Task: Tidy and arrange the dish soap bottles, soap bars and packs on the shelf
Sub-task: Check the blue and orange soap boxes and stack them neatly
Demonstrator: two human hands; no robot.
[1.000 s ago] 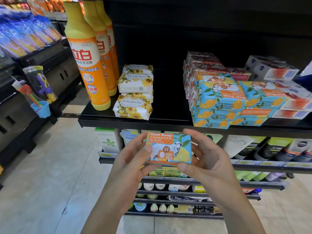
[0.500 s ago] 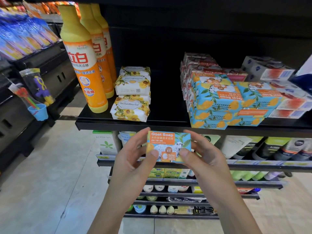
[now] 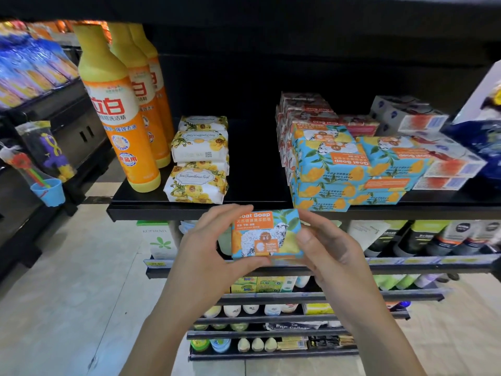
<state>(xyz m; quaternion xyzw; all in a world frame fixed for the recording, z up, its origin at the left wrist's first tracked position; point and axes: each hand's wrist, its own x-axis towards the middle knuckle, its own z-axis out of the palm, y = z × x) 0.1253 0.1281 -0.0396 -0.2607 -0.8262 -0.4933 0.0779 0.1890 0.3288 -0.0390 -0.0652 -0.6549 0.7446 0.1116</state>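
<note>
We are facing a black shelf [image 3: 254, 183] that is running across the middle of the view. At ten o'clock, three orange-and-yellow dish soap bottles [image 3: 119, 131] are standing upright in a row going front to back, close against one another. At three o'clock, a stack of blue goat soap boxes [image 3: 333, 169] is lying at the shelf's front edge, with red soap boxes [image 3: 306, 109] piled behind it and white-and-red boxes [image 3: 439, 161] lying just beside it on the right. Just right of the bottles, at eleven o'clock, floral soap packs [image 3: 199, 158] are sitting in two piles, one behind the other. At six o'clock, below the shelf's front lip, our left hand [image 3: 208, 248] is pinching the left end of a single box, thumb along its lower edge and fingers curling over its top, while our right hand [image 3: 328, 251] is pinching the right end, thumb lying on the printed face. This held goat soap box [image 3: 267, 234] is facing up toward us, apart from the shelf stock.
</note>
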